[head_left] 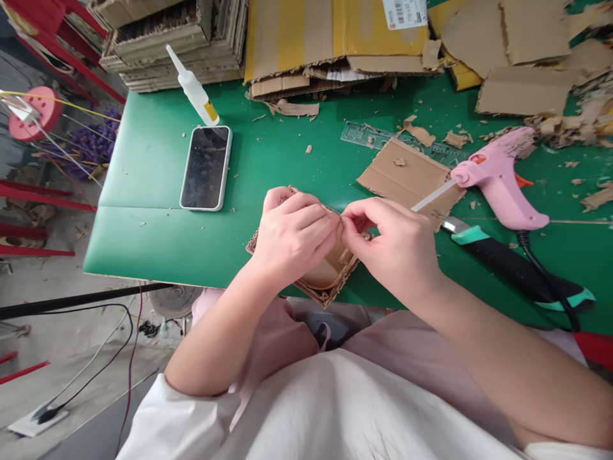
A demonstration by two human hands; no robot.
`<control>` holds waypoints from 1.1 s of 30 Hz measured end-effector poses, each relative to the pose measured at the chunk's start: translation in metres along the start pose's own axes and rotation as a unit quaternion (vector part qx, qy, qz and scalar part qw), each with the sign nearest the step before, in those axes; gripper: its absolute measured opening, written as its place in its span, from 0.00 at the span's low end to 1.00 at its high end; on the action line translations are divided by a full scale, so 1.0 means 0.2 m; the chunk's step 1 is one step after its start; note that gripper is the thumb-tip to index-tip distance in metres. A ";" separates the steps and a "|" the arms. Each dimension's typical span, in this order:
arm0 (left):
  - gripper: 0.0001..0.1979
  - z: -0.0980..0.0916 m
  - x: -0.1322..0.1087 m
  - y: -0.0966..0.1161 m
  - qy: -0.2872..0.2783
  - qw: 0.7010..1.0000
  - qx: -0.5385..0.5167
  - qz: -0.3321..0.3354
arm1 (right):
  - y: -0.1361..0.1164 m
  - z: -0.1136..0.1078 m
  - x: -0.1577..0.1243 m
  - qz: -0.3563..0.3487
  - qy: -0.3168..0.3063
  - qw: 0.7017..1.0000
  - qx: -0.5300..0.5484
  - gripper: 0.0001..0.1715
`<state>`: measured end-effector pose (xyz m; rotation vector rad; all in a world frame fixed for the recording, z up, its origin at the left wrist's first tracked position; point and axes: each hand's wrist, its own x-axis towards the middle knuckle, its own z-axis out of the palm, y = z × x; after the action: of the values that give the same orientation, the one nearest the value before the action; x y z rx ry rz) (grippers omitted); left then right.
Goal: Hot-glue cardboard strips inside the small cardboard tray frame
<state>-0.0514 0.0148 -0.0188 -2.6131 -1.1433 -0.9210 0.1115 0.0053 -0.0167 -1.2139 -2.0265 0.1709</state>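
A small cardboard tray (pixel 329 295) with corrugated rims sits near the table's front edge, partly hidden by both hands. My left hand (pixel 301 235) lies across its left side, fingers bent together over the rim and the thumb out of sight. On the tray's far right side, my right hand (pixel 389 237) pinches thumb against forefinger close to the left fingertips. Whatever is in that pinch is too small to make out. Right of the hands are a flat cardboard piece (pixel 405 172) and a pink glue gun (pixel 502 176) with a glue stick in its back.
A black-and-teal utility knife (pixel 512 265) lies at right, under the glue gun's cord. Beyond the hands are a clear ruler (pixel 368 135), a phone (pixel 205 167) and a white glue bottle (pixel 194 89). Stacked cardboard (pixel 177 57), a yellow-taped box (pixel 297 35) and scraps (pixel 524 89) line the back.
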 end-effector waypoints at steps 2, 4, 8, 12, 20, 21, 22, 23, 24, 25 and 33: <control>0.10 0.00 0.00 0.00 0.006 1.000 -0.005 -0.015 | 0.00 0.00 0.00 0.039 -0.003 0.998 0.051 0.07; 0.09 -0.01 0.00 0.00 -0.006 0.999 -0.018 -0.043 | 0.01 -0.01 0.01 0.062 -0.015 0.994 0.088 0.05; 0.09 -0.02 0.00 -0.01 -0.021 0.997 -0.029 -0.068 | 0.02 -0.02 0.02 0.052 -0.025 0.995 0.084 0.05; 0.08 -0.01 0.00 0.00 -0.019 0.998 -0.039 -0.055 | 0.01 -0.03 0.02 0.049 -0.028 0.997 0.055 0.06; 0.08 -0.07 0.02 -0.02 -0.015 0.965 -0.186 -0.182 | 0.11 -0.02 0.12 0.135 -0.037 0.986 0.088 0.08; 0.10 -0.08 0.02 -0.04 -0.029 0.958 -0.210 -0.195 | 0.12 -0.02 0.15 0.106 -0.034 0.992 0.064 0.10; 0.11 -0.08 0.02 -0.05 -0.040 0.952 -0.223 -0.204 | 0.13 -0.01 0.17 0.075 -0.032 0.996 0.041 0.13; 0.13 -0.08 0.01 -0.06 -0.045 0.950 -0.227 -0.209 | 0.13 -0.01 0.19 0.045 -0.029 0.998 0.021 0.16; 0.14 -0.07 0.01 -0.07 -0.046 0.950 -0.224 -0.212 | 0.12 -0.01 0.20 0.018 -0.026 0.999 0.006 0.17; 0.16 -0.07 0.00 -0.07 -0.047 0.951 -0.218 -0.214 | 0.11 0.00 0.21 -0.007 -0.025 1.000 -0.004 0.16; 0.25 -0.07 -0.02 -0.08 -0.078 0.960 -0.160 -0.218 | 0.04 0.04 0.15 -0.094 -0.065 0.990 -0.078 0.13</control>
<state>-0.0722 0.0184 -0.0117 -2.7747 -1.8011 -1.0682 0.1031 0.0359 -0.0107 -1.1217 -2.2910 0.0008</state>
